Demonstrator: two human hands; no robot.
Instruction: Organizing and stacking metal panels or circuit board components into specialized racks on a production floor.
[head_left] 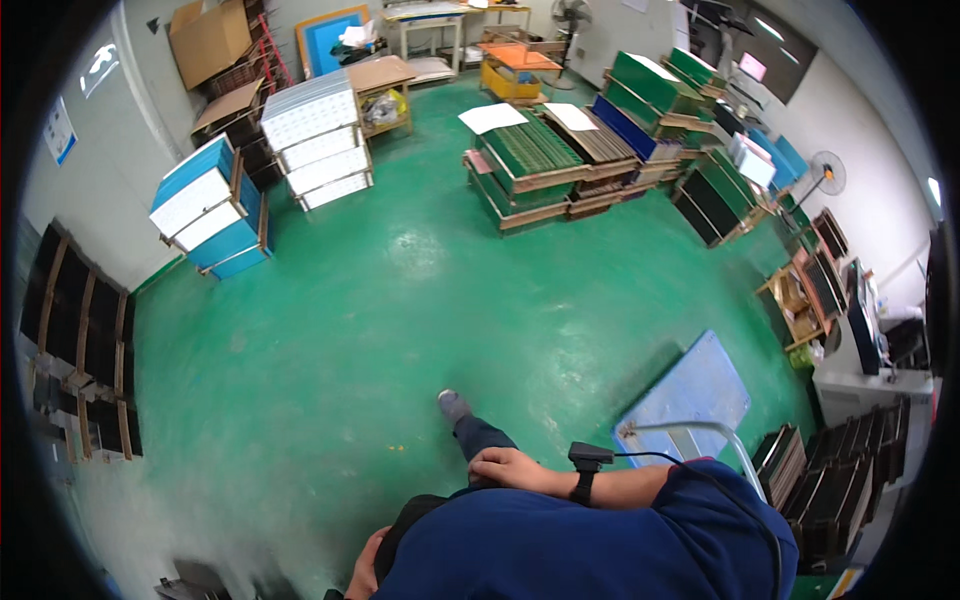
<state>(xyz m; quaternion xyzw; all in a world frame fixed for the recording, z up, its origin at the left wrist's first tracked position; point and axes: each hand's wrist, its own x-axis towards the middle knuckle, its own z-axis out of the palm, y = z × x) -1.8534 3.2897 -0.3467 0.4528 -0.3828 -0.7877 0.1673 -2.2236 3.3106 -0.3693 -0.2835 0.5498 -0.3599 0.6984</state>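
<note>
Checking hands first: we are seeing the right hand [503, 467] curling loosely over the dark trouser leg [486, 439], with no object showing; the palm is facing away, so we are not able to tell if anything small is inside. The left hand [370, 562] is sitting low beside the body, partly hidden, and its grip we are not able to tell. Nearest thing: the blue trolley [690, 390] is standing to the person's right, its handle [742, 450] arching toward the right sleeve [715, 500].

We are flagging the cable [645, 454] as the main risk: it is running from the black wrist device [590, 456] up the arm, appearing close to that handle, so turning right could be causing a snag. The trolley's flat deck could be catching a shin. The green floor [330, 320] is shining in patches; if slick, it could be costing the shoe [453, 403] its footing.
</note>
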